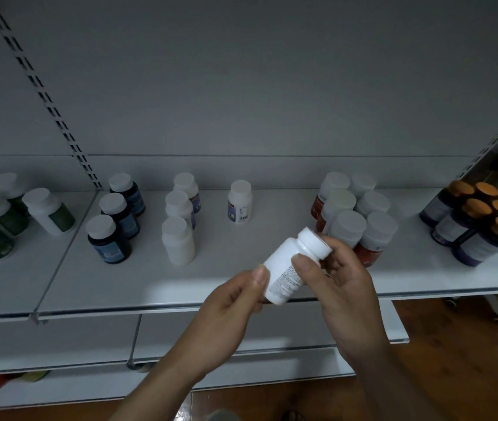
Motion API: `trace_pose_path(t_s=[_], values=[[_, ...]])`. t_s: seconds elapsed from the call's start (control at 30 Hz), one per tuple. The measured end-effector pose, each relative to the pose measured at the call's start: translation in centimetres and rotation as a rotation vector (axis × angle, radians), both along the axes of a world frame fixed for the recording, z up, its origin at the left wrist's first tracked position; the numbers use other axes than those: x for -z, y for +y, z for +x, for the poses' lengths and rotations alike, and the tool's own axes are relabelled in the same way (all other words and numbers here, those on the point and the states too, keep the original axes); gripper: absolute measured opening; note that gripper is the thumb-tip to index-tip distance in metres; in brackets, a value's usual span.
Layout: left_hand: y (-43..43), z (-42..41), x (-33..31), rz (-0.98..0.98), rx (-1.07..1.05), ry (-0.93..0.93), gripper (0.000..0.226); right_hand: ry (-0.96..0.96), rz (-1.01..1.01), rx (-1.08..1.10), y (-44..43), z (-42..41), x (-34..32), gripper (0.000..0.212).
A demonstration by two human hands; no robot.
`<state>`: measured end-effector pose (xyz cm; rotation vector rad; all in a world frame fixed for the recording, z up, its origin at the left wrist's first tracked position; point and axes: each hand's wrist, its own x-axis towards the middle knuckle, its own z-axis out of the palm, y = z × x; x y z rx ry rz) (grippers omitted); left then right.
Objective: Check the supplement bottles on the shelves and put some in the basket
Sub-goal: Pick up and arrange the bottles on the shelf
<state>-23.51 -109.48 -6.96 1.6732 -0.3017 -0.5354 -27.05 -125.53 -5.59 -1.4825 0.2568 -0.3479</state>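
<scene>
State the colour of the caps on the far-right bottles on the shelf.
Orange caps, seen best in the head view.

Two hands in view: left hand (pixel 229 308) and right hand (pixel 347 287), both bare. Left forearm (pixel 162 384) and right forearm (pixel 393 375) are likewise bare from wrist to the lower frame edge. Fingernails are trimmed short and plain, seen most clearly on the left thumbnail (pixel 260 276) and right thumbnail (pixel 300 262). Lighting is dim; finer surface detail cannot be told.
</scene>
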Motion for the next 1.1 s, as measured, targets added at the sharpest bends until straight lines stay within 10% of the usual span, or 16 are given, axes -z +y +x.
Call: trace_pose_path(t_s=[0.3, 0.67, 1.1], values=[[-1.0, 0.6, 0.4, 0.109, -0.073, -0.244, 0.050, 0.059, -0.377, -0.110, 0.0, 0.0, 0.6, 0.037], [-0.7, 1.4, 3.8, 0.084, -0.129, -0.159, 0.045, 0.291, -1.052, 0.243, -6.9, 3.6, 0.5, 0.047], [-3.7, 11.9, 7.2, 0.158, -0.429, -0.334, 0.017, 0.283, -1.019, 0.168, -5.9, 2.1, 0.5, 0.033]])
